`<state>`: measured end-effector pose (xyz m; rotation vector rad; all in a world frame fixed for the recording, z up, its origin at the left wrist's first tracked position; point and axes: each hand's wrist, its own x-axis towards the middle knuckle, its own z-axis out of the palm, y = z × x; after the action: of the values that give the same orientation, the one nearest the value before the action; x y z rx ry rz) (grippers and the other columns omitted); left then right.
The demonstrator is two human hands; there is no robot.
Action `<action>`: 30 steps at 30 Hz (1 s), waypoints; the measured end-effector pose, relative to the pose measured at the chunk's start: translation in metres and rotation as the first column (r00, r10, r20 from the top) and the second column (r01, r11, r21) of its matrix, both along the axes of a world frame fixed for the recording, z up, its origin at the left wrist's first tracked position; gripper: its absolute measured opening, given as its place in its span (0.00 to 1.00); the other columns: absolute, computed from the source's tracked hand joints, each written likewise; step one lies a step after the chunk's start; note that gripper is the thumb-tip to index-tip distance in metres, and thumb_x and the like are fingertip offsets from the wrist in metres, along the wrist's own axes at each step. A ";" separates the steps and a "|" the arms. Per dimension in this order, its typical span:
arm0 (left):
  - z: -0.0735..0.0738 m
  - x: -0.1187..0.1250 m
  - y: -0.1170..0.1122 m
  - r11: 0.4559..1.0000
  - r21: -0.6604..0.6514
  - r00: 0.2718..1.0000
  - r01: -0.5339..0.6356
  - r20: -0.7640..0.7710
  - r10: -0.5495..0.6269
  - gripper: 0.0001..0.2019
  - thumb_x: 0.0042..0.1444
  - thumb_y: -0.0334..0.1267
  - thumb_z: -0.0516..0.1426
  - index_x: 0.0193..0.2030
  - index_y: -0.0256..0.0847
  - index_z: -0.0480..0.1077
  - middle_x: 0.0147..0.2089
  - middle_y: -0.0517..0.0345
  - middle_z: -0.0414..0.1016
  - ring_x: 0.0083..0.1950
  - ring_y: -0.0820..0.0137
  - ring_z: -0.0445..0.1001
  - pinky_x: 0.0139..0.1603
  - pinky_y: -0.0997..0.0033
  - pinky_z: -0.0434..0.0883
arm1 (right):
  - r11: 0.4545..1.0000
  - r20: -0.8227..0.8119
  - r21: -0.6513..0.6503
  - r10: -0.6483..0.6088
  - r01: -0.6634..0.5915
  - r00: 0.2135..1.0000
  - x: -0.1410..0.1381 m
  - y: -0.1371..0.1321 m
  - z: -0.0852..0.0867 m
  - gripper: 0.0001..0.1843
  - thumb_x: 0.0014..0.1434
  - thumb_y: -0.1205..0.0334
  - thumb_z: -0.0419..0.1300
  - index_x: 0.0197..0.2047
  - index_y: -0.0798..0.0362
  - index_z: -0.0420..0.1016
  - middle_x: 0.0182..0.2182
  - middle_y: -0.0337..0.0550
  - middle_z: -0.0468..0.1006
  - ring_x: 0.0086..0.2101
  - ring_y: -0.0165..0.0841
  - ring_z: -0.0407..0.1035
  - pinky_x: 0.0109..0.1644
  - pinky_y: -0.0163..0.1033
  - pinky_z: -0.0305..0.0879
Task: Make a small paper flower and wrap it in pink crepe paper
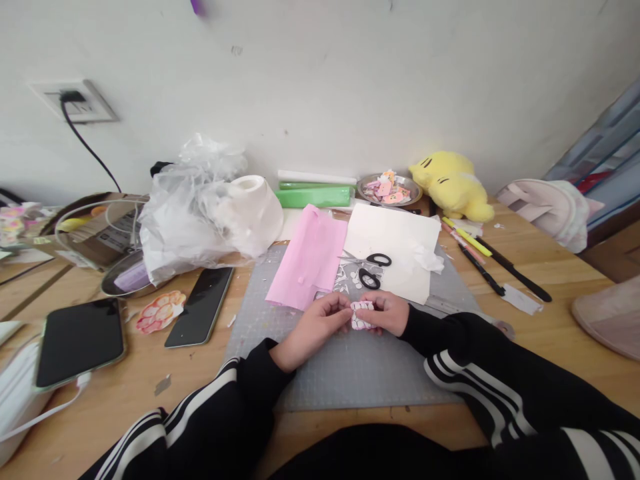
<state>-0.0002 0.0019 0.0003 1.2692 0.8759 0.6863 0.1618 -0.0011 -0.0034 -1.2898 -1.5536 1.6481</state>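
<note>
My left hand (315, 328) and my right hand (387, 312) meet over the grey cutting mat (350, 373), both pinching one small pink-and-white paper cutout (361, 315) between their fingertips. Both arms wear black sleeves with white stripes. Just beyond the hands lie black-handled scissors (370, 268) on a white sheet (393, 243), with a pink sheet (310, 257) to the left of them.
Two dark phones (201, 305) (80, 340) and a pink sticker (160, 311) lie left of the mat. A plastic bag with a white roll (210, 207), green rolls (313, 195), a dish of cutouts (389, 189), a yellow plush (453, 183) and pens (487, 260) line the back.
</note>
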 end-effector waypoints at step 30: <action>0.003 0.000 -0.001 0.996 -0.055 0.997 -0.077 0.013 0.078 0.08 0.48 0.40 0.54 0.26 0.37 0.62 0.20 0.64 0.66 0.21 0.78 0.63 0.22 0.78 0.58 | 0.999 -0.016 -0.021 -0.038 0.038 0.999 -0.001 0.001 0.000 0.11 0.45 0.57 0.56 0.26 0.57 0.63 0.15 0.33 0.65 0.15 0.19 0.57 0.15 0.25 0.54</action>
<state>0.0002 0.0008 0.0029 1.1851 0.9294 0.7273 0.1605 0.0002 -0.0033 -1.3059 -1.4969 1.6512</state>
